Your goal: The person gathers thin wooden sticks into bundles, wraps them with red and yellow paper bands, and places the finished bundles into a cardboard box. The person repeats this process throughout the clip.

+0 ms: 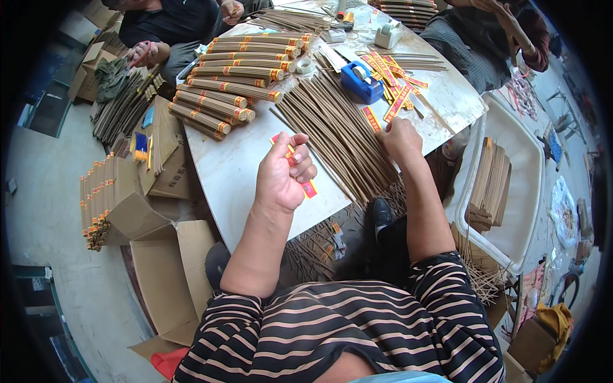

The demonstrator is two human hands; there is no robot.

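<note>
My left hand is turned palm up above the near table edge, its fingers curled round a red and yellow paper label that shows on both sides of them. My right hand is closed at the right edge of a spread of thin brown incense sticks. Its fingertips meet the end of another red and yellow label; what else lies inside the grip is hidden. Bundles of incense with red and yellow bands are stacked beyond my left hand.
On the table stand a blue tape dispenser and a pile of loose labels. A white tub with brown sticks is at the right, an open cardboard box at the left. Two people sit across the table.
</note>
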